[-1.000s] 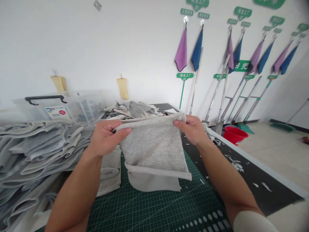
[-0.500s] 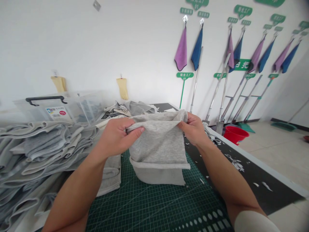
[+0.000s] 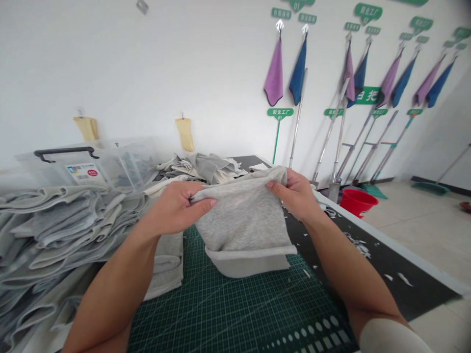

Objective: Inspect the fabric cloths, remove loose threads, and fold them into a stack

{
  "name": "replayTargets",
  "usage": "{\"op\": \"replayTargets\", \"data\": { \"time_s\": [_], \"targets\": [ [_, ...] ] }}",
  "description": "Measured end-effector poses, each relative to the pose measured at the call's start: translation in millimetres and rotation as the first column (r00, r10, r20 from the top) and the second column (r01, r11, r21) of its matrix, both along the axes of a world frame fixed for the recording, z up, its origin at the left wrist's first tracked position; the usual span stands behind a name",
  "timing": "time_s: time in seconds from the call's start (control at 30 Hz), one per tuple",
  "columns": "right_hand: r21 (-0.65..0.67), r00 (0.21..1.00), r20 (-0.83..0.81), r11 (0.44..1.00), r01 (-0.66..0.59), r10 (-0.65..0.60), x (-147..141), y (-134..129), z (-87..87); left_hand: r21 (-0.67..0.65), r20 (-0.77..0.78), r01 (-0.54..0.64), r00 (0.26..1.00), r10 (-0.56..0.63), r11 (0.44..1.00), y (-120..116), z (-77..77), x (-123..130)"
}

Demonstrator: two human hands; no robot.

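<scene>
A light grey cloth point(image 3: 243, 215) hangs between my two hands over the green cutting mat point(image 3: 221, 304). My left hand point(image 3: 182, 206) pinches its upper left corner, thumb on the near side. At the upper right corner my right hand point(image 3: 292, 193) grips the cloth with thumb and fingers. The cloth's upper edge is pulled fairly straight, and its lower part shows a rolled edge with a paler layer below. Left of the mat lies a large pile of folded grey fabric point(image 3: 69, 220).
A clear plastic box point(image 3: 88, 164) stands behind the pile. Fabric scraps point(image 3: 206, 166) lie at the table's back. White bits are scattered on the dark tabletop point(image 3: 375, 264) at right. A red bucket point(image 3: 358, 202) and mops stand beyond the table.
The gap between the layers at the cloth's top edge has closed. Its lower part has swung slightly to the right and up. Both hands still hold the corners.
</scene>
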State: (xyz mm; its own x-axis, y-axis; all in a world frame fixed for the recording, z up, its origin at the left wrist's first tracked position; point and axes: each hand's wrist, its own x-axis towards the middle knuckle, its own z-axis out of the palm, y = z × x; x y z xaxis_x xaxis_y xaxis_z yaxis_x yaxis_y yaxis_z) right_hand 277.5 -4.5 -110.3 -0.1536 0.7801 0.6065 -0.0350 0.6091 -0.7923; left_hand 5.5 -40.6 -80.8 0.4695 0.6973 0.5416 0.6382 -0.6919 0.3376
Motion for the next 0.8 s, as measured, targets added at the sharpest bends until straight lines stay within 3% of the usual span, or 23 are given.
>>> {"op": "replayTargets", "data": {
  "time_s": [0.1,0.23,0.33,0.47,0.6,0.7,0.8],
  "targets": [
    [-0.03,0.999,-0.04,0.999,-0.02,0.018,-1.9,-0.1,-1.9,0.016,0.103,-0.133,0.986,0.131,0.991,1.0,-4.6,4.4],
    [-0.016,0.99,-0.117,0.996,0.084,-0.085,-5.6,2.8,-3.2,0.015,0.283,-0.329,0.907,0.312,0.944,2.1,-8.7,9.6],
    [-0.02,0.98,-0.146,0.991,0.136,-0.137,-8.5,2.9,-0.9,0.012,0.321,-0.395,0.871,0.371,0.918,3.1,-8.3,11.0],
    [-0.058,0.983,-0.091,0.986,0.156,-0.161,-9.7,10.2,4.0,0.064,0.277,-0.381,0.895,0.35,0.922,17.7,-2.9,9.0],
    [-0.021,0.971,0.066,0.973,0.23,-0.229,-10.9,43.4,10.6,0.076,0.132,-0.32,0.942,0.308,0.944,53.4,6.3,9.6],
    [0.12,0.93,0.143,0.938,0.325,-0.34,-12.9,67.6,18.7,0.087,0.24,-0.384,0.904,0.355,0.919,73.9,11.4,12.0],
    [0.256,0.934,0.13,0.921,0.293,-0.333,-11.8,66.8,22.5,0.224,0.373,-0.373,0.886,0.275,0.9,71.8,10.4,11.0]
  ]
}}
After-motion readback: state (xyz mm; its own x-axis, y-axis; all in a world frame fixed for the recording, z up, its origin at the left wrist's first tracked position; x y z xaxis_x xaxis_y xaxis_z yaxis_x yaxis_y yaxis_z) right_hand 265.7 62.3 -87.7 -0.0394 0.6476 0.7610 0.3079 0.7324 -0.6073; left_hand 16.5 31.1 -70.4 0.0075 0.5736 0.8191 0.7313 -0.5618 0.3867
